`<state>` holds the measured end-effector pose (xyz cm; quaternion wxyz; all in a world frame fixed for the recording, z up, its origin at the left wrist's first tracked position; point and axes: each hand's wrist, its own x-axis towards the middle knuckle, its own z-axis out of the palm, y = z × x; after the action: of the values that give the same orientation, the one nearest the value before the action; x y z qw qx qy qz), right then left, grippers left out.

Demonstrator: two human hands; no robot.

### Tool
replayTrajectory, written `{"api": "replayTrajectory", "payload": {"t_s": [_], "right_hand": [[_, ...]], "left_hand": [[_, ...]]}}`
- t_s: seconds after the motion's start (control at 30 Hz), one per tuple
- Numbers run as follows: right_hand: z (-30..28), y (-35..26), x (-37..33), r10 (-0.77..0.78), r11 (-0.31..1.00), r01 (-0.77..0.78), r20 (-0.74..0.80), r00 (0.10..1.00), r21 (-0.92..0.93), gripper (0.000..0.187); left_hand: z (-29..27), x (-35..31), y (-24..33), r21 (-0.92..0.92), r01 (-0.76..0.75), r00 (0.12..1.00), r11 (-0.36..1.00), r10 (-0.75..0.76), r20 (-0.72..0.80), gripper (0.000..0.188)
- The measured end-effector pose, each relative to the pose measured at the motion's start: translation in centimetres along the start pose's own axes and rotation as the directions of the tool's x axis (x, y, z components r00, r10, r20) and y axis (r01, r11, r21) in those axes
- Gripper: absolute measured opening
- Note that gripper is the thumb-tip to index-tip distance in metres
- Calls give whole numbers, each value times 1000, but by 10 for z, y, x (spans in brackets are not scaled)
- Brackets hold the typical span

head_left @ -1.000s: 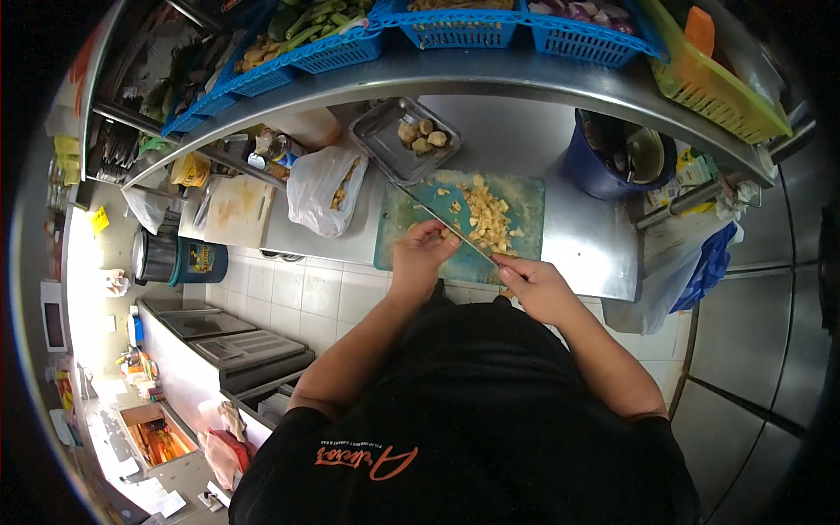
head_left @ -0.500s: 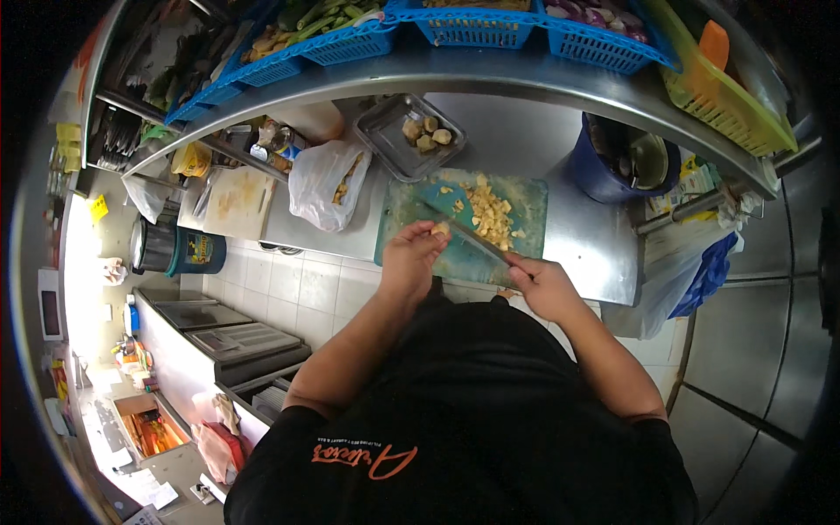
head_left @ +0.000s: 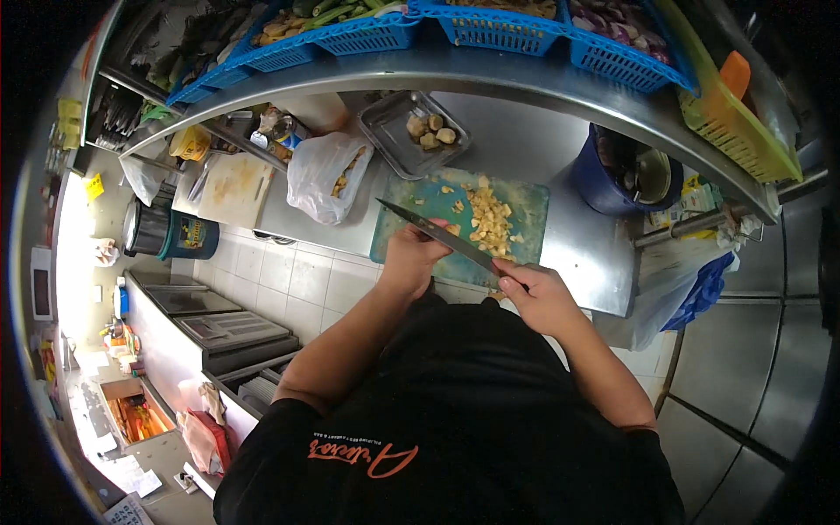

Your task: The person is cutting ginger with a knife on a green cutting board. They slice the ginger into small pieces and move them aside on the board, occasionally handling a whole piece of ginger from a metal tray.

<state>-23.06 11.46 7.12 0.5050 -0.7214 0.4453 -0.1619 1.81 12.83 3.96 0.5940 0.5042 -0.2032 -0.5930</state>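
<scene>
Knife (head_left: 459,246) in right fingers (head_left: 518,268), over left fingers (head_left: 434,251)

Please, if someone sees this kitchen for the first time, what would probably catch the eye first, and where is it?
Probably the long knife near the centre, held in the right grip, its blade slanting close by the left grip. Next come the pale yellow chopped pieces, scattered on the green cutting board. Along the top edge, the bright blue baskets of vegetables also stand out.
</scene>
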Motion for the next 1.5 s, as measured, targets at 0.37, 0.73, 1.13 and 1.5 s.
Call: {"api": "replayTrajectory", "payload": {"t_s": [0.37, 0.73, 1.13, 1.5], "right_hand": [[6, 55, -7, 102, 994, -102, -5, 995, -42, 36], [-11, 34, -12, 207, 965, -207, 15, 978, 164, 37], [7, 32, -7, 70, 991, -65, -30, 997, 120, 38], [2, 8, -11, -31, 999, 33, -35, 999, 38, 38]], "left_hand": [[-22, 3, -21, -30, 115, 993, 993, -115, -25, 32], [-16, 6, -8, 36, -67, 997, 997, 66, 30, 37], [-3, -2, -2, -179, 61, 996, 982, -49, 69, 20], [-5, -6, -4, -29, -48, 999, 998, 49, 16, 29]]}}
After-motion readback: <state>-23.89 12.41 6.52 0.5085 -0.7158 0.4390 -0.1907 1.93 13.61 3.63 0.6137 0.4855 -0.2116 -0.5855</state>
